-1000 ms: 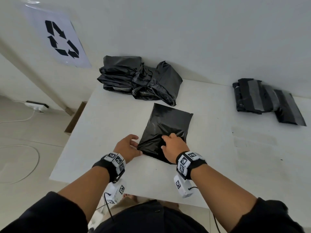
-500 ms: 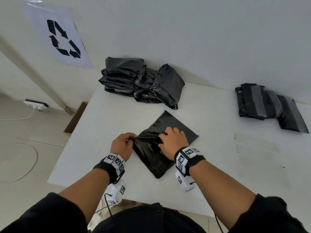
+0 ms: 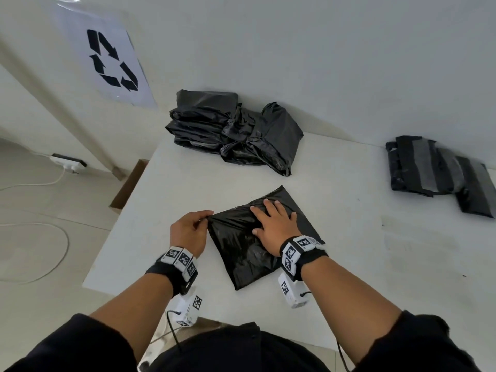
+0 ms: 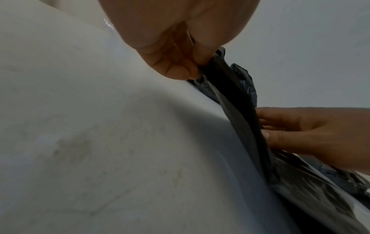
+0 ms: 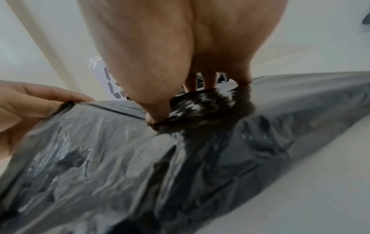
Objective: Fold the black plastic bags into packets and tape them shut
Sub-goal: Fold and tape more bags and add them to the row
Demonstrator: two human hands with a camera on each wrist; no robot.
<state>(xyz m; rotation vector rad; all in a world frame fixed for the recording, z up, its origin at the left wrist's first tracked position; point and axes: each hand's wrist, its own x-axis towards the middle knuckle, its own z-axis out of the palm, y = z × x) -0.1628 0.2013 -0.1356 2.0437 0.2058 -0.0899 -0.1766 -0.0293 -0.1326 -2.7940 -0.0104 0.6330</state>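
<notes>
White worktop (image 3: 188, 189) fills most of the head view, with a recycling sign (image 3: 110, 60) taped on the wall at upper left. Near the top centre of the frame sits a loose pile of black bags (image 3: 233, 132), and over at the right edge there's a stack of taped packets (image 3: 434, 170) (grey tape strips across them).

The bag being folded (image 3: 241, 245) lies flat in the lower middle of the frame, turned like a diamond, one corner pointing down toward the person. The right hand (image 3: 271, 226) lies palm-down on top of it, fingers (image 3: 268, 205) spread and straight, pressing the plastic onto the worktop, with the thumb pointing left; in the right wrist view the thumb tip digs into a crinkle of the bag (image 5: 180, 158). The left hand (image 3: 189, 230) is at the bag's left corner, fingers curled and pinching that edge. The left wrist view shows the pinch clearly: left hand (image 4: 180, 47) with the black edge (image 4: 236, 101) caught between thumb and fingertips, lifted just off the worktop.
</notes>
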